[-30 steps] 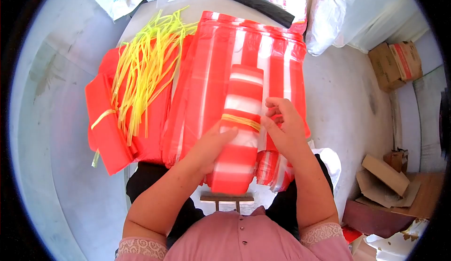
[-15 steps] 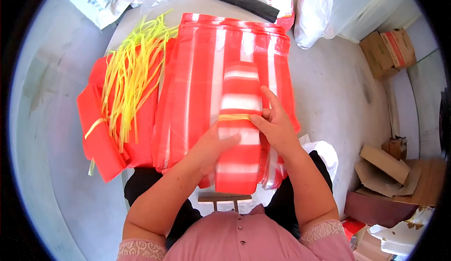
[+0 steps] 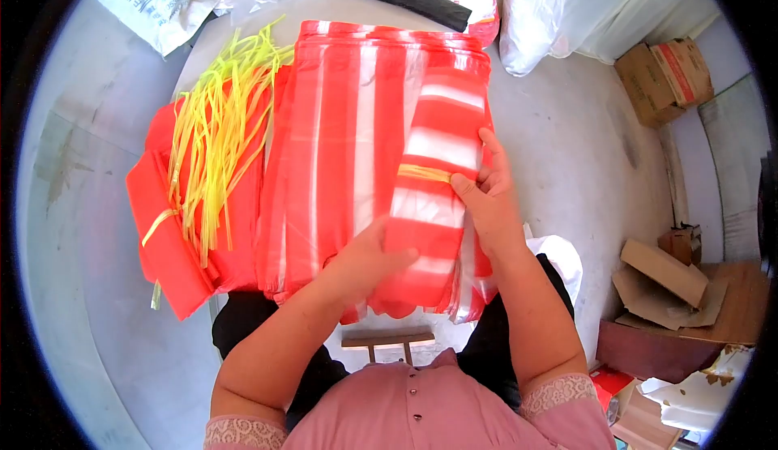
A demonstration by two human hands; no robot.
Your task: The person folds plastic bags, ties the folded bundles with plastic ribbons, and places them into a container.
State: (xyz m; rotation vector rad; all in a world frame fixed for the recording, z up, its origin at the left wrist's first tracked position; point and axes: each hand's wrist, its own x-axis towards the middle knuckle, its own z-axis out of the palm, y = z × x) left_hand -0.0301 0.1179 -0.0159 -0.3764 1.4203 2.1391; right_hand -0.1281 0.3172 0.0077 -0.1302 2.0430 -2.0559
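Observation:
My right hand (image 3: 489,199) grips the right edge of a folded bundle of red-and-white striped plastic bags (image 3: 429,207), its thumb on top by the yellow tie (image 3: 424,174) around the middle. The bundle tilts, its top end leaning right. At the bundle's lower left is my left hand (image 3: 361,264), slightly blurred, with thumb and fingers apart and the thumb over the bundle's edge. Beneath lies a wide stack of striped plastic bags (image 3: 340,126). To the left, loose yellow ties (image 3: 223,134) lie on red bags, beside a tied red bundle (image 3: 174,255).
A black roll (image 3: 409,2) lies at the table's (image 3: 324,6) far edge, with white sacks (image 3: 166,0) behind it. On the right are a cardboard box (image 3: 664,81) and an opened carton (image 3: 668,288). A small wooden stool (image 3: 387,341) shows between my legs.
The striped bundle has moved right and tilted, its top swinging right, with my right hand still gripping it. My left hand now sits at its lower left edge instead of over its middle.

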